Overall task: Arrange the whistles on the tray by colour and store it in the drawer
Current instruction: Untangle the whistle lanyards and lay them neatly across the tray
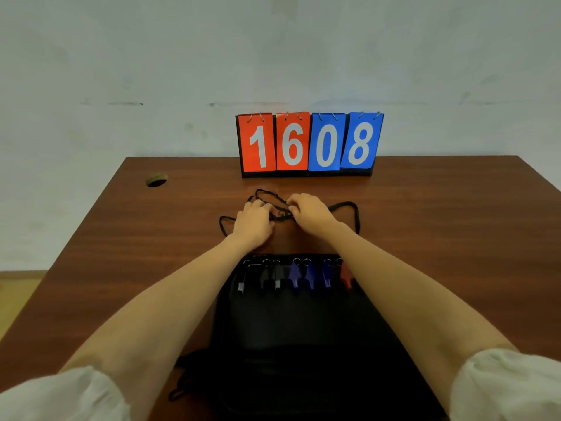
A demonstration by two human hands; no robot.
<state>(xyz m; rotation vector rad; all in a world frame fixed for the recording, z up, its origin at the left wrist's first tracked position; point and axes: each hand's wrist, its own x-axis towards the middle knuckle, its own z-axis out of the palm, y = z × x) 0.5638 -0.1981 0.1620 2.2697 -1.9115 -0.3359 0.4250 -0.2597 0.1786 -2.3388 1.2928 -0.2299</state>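
Both arms reach up the middle of the frame to a tangle of black cords (274, 205) lying on the brown table (121, 238), just below the scoreboard (309, 144) that reads 1608. The left hand (253, 221) lies palm down on the cords with its fingers curled into them. The right hand (309, 214) is bent at the knuckles and pinches a cord between thumb and fingertips. Loops of cord trail out to either side of the hands.

Below the hands, at lower centre, sits a black tray (303, 329). Along its far edge the whistles stand in a row: three black whistles (267, 279) on the left, three blue whistles (309, 276) next, then one red whistle (346, 275) partly hidden by the right forearm. More black cord spills off the tray's lower left corner. A round hole (156, 179) shows in the table at upper left.
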